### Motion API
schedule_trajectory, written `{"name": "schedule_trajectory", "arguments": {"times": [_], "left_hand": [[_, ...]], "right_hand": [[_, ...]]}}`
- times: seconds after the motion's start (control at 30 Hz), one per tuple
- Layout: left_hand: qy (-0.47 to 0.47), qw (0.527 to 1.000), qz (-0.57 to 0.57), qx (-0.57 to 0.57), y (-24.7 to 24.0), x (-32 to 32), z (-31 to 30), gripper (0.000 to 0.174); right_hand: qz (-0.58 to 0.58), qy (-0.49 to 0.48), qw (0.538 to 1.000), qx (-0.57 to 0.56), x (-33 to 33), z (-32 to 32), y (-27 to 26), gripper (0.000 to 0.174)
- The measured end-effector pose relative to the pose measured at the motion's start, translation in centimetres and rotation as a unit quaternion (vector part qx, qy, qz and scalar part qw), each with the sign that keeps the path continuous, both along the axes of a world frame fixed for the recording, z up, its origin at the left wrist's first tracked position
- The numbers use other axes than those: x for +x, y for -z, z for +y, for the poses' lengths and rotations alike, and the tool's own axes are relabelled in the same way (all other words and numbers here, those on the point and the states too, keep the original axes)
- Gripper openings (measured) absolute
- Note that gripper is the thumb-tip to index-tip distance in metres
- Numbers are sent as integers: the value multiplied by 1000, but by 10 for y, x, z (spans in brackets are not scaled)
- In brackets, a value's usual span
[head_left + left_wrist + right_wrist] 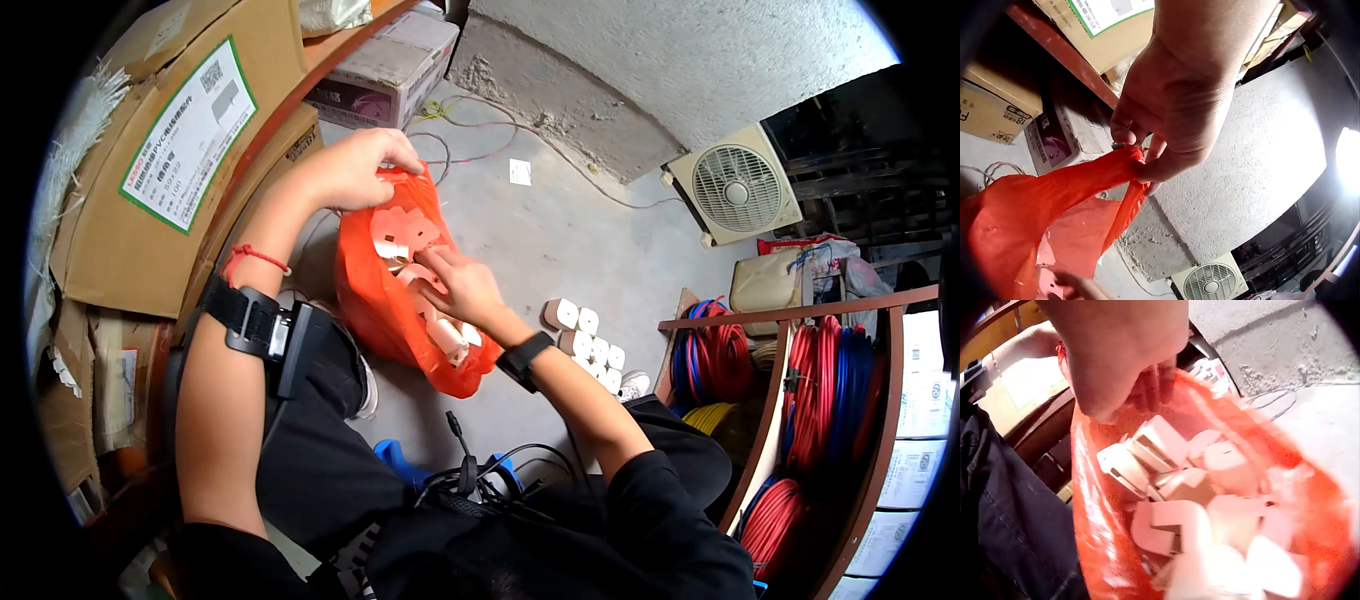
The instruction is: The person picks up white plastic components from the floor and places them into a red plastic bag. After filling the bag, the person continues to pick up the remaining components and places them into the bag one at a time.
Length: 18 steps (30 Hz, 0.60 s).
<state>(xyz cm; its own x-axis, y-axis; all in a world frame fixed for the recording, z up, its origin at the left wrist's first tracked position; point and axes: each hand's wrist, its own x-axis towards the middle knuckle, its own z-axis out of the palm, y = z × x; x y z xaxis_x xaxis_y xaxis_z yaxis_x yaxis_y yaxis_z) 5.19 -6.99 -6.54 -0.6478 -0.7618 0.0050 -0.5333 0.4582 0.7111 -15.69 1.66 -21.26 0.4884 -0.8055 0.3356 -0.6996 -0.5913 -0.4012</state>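
Observation:
A red plastic bag stands on the floor between the person's legs, its mouth spread. My left hand pinches the bag's gathered rim at the far side and holds it up; the left wrist view shows the thumb and fingers on the bunched plastic. White plastic trunking corner fittings lie jumbled inside. My right hand reaches into the mouth, fingers pointing down among the fittings. In the right wrist view its bent fingers hang over the pile, with no fitting showing in their grasp.
Several white fittings stand in rows on the floor to the right. A cream box fan leans near the wall. Cable coils fill a shelf at right. Cardboard boxes line the left. A thin cable crosses the floor.

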Motion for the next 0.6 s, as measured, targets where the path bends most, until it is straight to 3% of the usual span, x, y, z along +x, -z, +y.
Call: {"name": "schedule_trajectory", "arguments": {"times": [0.03,0.1,0.17,0.23,0.3,0.33,0.47,0.6], "left_hand": [[-3,1000,-3,1,0,0,0,39],[-7,1000,-5,-4,1,0,1,38],[-10,1000,-6,-4,0,-1,2,38],[-11,1000,-1,9,0,-1,2,38],[-10,1000,0,13,0,-1,3,38],[-7,1000,0,11,-1,-2,3,38],[-19,999,-16,36,-7,-7,5,39],[-35,996,-46,63,-10,-12,4,38]], "right_hand": [[3,-41,999,5,-18,6,-7,26],[-11,7,1000,5,-65,18,8,29],[51,149,985,66,-120,27,39,37],[136,283,944,102,-175,41,71,58],[193,413,860,229,-211,59,90,83],[177,441,836,275,-225,64,95,96],[122,505,790,325,-245,69,113,104],[99,509,777,357,-244,63,119,101]]}}
